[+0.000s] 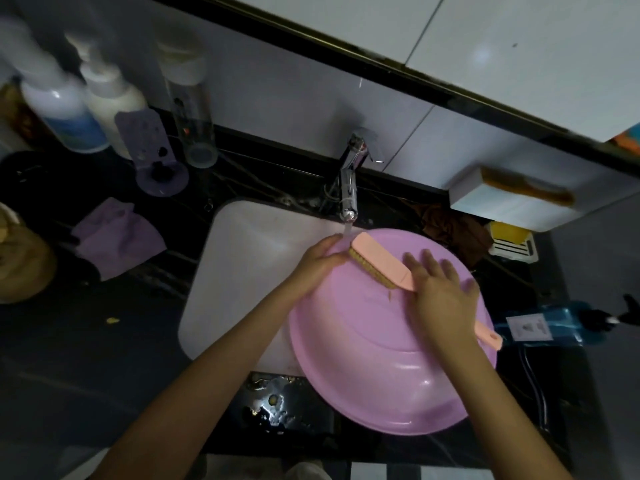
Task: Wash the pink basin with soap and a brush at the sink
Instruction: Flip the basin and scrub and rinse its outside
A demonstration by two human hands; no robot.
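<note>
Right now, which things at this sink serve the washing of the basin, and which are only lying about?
In use: pink basin, pink brush, running faucet, white sink, left hand on the basin's rim, right hand on the brush.
Lying about: purple cloth, blue-labelled bottle, white pump bottle, clear bottle, blue spray bottle.

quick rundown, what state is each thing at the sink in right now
tap: running
basin: tilted across the right of the sink
brush: bristles down on the basin, head under the tap
left hand: holds the basin's rim
right hand: fingers spread, pressing the brush handle
</note>
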